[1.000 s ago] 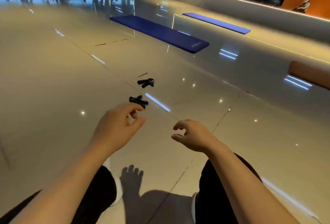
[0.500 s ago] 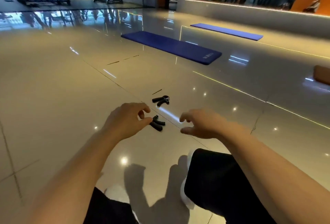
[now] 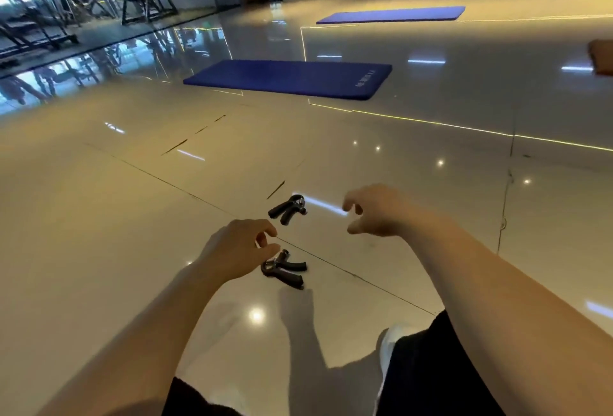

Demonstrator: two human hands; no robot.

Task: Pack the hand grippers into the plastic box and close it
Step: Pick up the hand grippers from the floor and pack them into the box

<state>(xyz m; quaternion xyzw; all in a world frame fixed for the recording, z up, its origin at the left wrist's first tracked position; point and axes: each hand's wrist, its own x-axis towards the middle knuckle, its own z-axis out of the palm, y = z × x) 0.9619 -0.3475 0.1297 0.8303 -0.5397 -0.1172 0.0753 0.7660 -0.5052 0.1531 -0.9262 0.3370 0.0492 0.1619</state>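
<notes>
Two black hand grippers lie on the glossy tiled floor. The near hand gripper (image 3: 284, 269) sits just below and right of my left hand (image 3: 237, 250), whose loosely curled fingers hover over its spring end and hold nothing. The far hand gripper (image 3: 287, 209) lies a little further out, left of my right hand (image 3: 374, 211). That hand also hangs loosely curled and holds nothing, a short gap from the gripper. No plastic box is in view.
A blue exercise mat (image 3: 292, 79) lies on the floor beyond the hand grippers, and a second blue mat (image 3: 391, 14) further back. Gym machines (image 3: 66, 8) stand at the far left. A brown pad (image 3: 600, 56) sits at the right edge. My knees in black shorts (image 3: 431, 376) are below.
Both hands have come closer to the hand grippers as the view swung left and down. My left hand now hovers right at the near one; my right hand has neared the far one.
</notes>
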